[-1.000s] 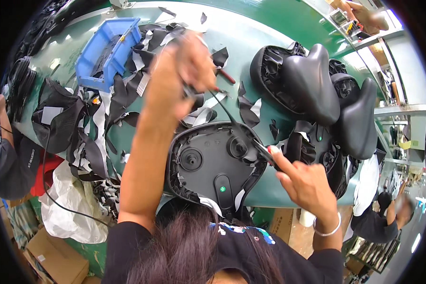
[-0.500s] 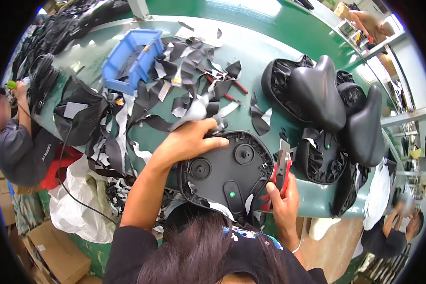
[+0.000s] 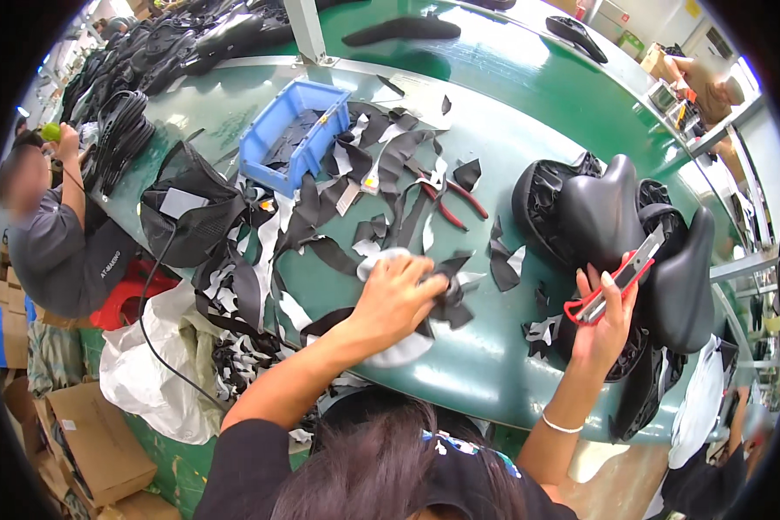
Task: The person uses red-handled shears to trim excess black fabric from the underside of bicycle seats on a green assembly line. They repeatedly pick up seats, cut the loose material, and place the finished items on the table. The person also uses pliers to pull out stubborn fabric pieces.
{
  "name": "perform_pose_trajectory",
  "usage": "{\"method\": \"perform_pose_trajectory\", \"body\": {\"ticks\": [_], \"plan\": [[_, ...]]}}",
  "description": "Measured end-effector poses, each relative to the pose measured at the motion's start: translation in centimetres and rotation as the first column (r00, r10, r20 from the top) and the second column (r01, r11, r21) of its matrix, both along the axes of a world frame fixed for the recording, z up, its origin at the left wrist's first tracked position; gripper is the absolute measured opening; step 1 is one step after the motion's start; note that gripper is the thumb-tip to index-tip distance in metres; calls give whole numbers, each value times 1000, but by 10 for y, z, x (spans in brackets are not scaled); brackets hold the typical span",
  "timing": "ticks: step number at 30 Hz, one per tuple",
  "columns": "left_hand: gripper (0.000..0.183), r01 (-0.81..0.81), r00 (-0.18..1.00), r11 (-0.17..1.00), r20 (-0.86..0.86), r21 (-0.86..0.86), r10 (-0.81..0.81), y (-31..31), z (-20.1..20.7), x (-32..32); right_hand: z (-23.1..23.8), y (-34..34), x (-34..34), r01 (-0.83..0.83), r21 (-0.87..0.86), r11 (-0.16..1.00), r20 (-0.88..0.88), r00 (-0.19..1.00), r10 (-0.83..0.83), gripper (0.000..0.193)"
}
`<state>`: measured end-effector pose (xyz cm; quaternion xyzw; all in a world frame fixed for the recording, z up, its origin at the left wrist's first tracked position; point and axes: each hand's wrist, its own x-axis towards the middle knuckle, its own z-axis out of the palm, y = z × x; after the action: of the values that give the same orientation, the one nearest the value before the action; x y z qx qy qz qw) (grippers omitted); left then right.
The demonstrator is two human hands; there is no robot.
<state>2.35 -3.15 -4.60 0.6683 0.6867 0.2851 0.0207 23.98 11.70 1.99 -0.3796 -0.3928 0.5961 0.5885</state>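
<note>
One red-and-grey cutter is clasped in the right hand near two smooth-side-up black saddles, apart from the left hand at blurred dark scraps, whose grip I cannot tell, with one blue bin beyond.

White lettering shows on the dark clothing of a co-worker

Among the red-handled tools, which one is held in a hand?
The knife with the bare metal blade, held in the right hand; the other, a pliers-like tool, lies on the table among scraps.
</note>
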Motion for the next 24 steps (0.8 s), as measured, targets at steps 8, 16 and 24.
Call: {"method": "perform_pose_trajectory", "body": {"ticks": [8,16,24], "plan": [[38,344,939,633,264,-694,-221,-134,69,-70,4,9,-11,147,215,966,198,962,-190,38],[44,30,276,994,956,-108,96,-52,54,-72,17,-92,-15,-834,349,428,936,282,-213,29],[55,240,-135,936,945,-259,296,40,17,-56,-17,-97,35,-374,14,927,649,709,276,40]]}}
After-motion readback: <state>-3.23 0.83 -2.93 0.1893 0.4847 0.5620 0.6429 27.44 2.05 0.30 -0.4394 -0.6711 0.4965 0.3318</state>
